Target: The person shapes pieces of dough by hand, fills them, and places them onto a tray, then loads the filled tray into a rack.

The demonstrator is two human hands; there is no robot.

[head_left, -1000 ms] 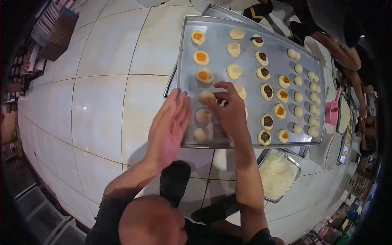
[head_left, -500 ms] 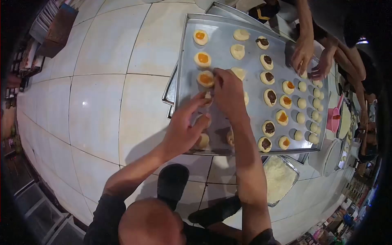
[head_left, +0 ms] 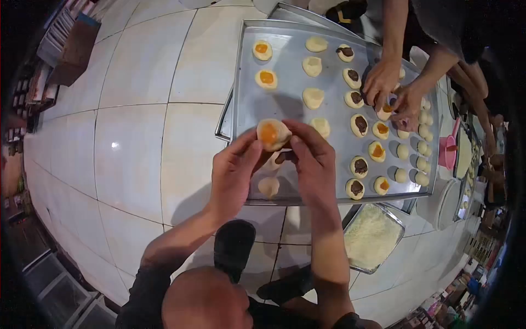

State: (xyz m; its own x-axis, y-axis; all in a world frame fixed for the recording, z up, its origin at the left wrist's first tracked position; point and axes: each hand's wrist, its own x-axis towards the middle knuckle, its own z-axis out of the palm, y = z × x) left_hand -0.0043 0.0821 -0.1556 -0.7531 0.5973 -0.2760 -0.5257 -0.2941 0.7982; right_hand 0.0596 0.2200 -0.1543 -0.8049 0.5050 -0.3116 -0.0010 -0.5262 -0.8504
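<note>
Dough round with an orange filling, raised between us over the metal tray.
We pinch its left edge with the thumb and fingers of our left hand and its right side with our right hand, above the tray's near-left part. Two orange-filled pieces lie beyond it, with pressed plain pieces and brown-filled pieces in columns to the right (smooth balls crowd the far side). Over there, a co-worker's hands touch another orange-topped piece.
</note>
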